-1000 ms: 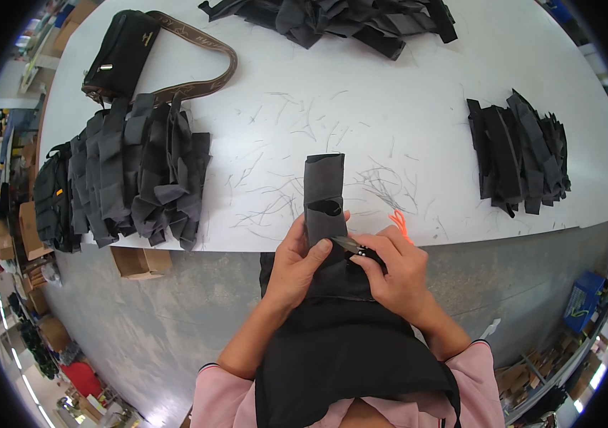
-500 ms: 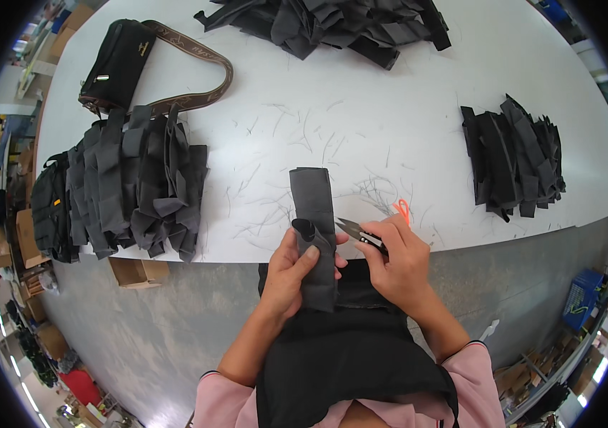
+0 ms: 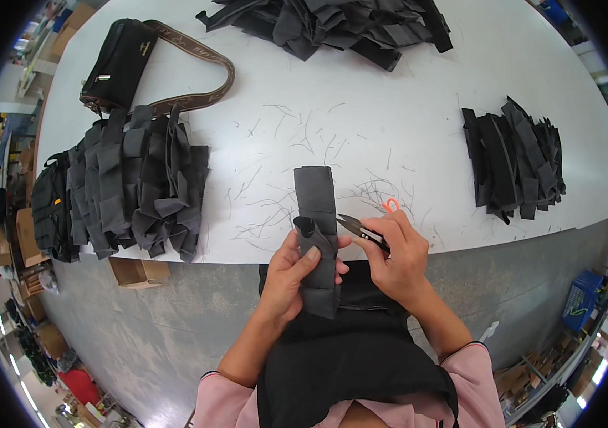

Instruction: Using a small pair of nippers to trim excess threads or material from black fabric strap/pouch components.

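My left hand (image 3: 291, 277) is closed around a dark grey fabric strip (image 3: 315, 189), thumb on top and fingertips showing at its right side. A folded flap curls up by the thumb, and the strip's upper part stands out over the table edge. In my right hand (image 3: 402, 260) is a pair of black thread snips (image 3: 352, 226), gripped between thumb and fingers. Its pointed blades lie close to the strip's right edge; whether they touch it I cannot tell. An orange loop (image 3: 390, 205) sticks up behind the right hand's fingers.
Loose thread ends (image 3: 268, 214) litter the white table (image 3: 247, 157). Stacks of grey strips lie left (image 3: 133, 178) and right (image 3: 514, 160), with a heap (image 3: 332, 28) at the far side. A black bag (image 3: 115, 68) with a brown strap and a black backpack (image 3: 53, 207) sit left.
The strip has shifted slightly right in my left hand's hold. The snips have turned a little, and the orange loop has moved left and lies lower behind my fingers.
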Demonstrator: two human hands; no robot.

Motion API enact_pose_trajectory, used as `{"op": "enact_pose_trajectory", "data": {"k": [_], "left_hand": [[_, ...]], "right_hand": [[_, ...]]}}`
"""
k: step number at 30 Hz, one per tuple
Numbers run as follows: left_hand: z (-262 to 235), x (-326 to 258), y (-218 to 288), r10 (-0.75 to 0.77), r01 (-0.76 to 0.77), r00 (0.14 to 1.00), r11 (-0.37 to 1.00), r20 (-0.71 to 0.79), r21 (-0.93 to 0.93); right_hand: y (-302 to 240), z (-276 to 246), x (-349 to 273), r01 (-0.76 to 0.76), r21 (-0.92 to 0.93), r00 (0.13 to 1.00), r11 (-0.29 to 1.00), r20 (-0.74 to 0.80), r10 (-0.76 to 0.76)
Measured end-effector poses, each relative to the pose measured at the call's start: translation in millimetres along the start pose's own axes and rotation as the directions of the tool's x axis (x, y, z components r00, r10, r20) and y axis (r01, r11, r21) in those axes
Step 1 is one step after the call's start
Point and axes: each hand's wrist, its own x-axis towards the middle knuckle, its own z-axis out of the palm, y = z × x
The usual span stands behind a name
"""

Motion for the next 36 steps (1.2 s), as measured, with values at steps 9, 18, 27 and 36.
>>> {"op": "enact_pose_trajectory", "data": {"k": [9,18,27,36], "left_hand": [[1.7,0.5,-0.1,-0.001,0.000,1.000,1.000,0.017,0.003],[4.9,-0.3,-0.5,-0.028,0.027,0.999,0.999,0.024,0.026],[3.7,0.2,-2.1,-0.047,0.045,0.999,0.998,0.027,0.054],[5.5,0.6,-2.4,-0.032,0.029,0.999,0.996,0.028,0.088]], "right_hand": [[-1.7,1.5,-1.7,-0.057,0.018,0.998,0.998,-0.039,0.058],[1.8,1.3,-1.0,0.012,-0.047,0.998,0.999,-0.067,-0.015],[-0.1,-7.5,0.2,0.047,-0.124,0.999,0.991,0.005,-0.047],[1.4,-8.4,-5.0,0.026,-0.113,0.998,0.993,-0.059,-0.033]]}}
